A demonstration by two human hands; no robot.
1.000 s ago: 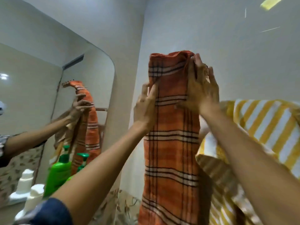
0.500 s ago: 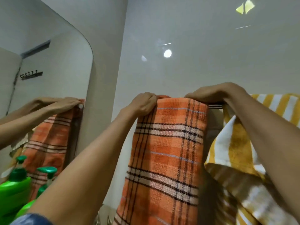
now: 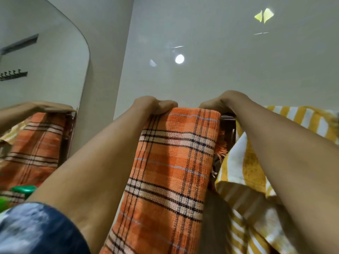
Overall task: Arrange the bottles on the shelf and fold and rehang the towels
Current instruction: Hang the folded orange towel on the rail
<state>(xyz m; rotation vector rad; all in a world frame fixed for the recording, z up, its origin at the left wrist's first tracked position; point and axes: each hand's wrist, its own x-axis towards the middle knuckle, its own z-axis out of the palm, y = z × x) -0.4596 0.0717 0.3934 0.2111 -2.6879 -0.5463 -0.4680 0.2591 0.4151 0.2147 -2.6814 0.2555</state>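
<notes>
Now that the folded orange plaid towel (image 3: 176, 162), raised high a second ago, is draped over the metal rail (image 3: 228, 117) beside the yellow striped terry towel (image 3: 244, 162), the left hand (image 3: 156, 105) and right hand (image 3: 220, 103) curl over its coarse waffle-woven top fold, so rehanging looks nearly finished.

A glossy pale grey wall (image 3: 220, 52) is seen behind and above the grip. A round white spot of reflected light (image 3: 179, 59) is shown on it directly above the grip, and a yellow two-part patch of light (image 3: 264, 15) is seen high up to the right. A frameless wall mirror with a rounded top corner (image 3: 45, 61) is mounted well to the left of the grip. A dark row of hooks (image 3: 13, 75) and a dark narrow slot (image 3: 19, 44) are reflected in it.
</notes>
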